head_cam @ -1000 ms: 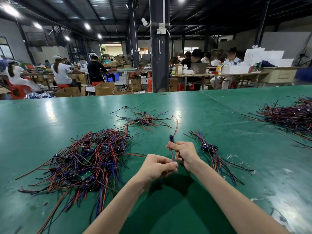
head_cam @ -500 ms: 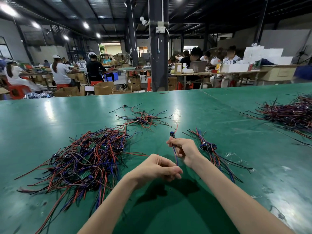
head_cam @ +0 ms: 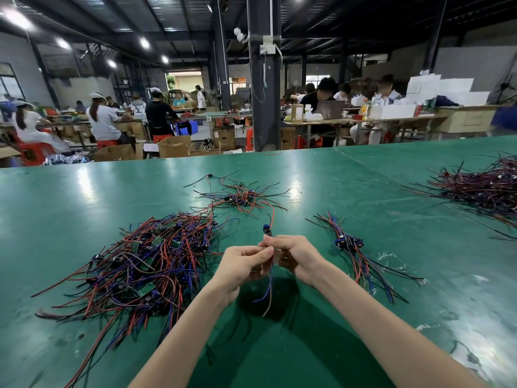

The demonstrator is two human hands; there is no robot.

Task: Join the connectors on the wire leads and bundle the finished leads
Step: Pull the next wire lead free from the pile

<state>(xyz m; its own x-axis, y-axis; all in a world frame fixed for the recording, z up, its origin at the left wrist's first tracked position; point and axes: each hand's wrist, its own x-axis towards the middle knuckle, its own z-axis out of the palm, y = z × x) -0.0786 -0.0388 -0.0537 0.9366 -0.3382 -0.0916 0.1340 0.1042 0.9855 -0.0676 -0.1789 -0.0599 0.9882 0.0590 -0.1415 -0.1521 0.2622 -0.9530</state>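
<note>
Currently: left hand (head_cam: pixel 246 261) and right hand (head_cam: pixel 293 256) both pinch thin red-and-blue wire lead (head_cam: pixel 269 285); small blue plastic connector (head_cam: pixel 267 230) sticks up just above them, over green tabletop (head_cam: pixel 84 197). Risk: skewed push could leave joint half-seated; dangling tails may snag tangled wire pile (head_cam: pixel 145 264).

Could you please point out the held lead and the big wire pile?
held lead (head_cam: pixel 266 229): head view, its blue connector at the top end.
big wire pile (head_cam: pixel 145 264): head view, middle of the tangle.
</note>
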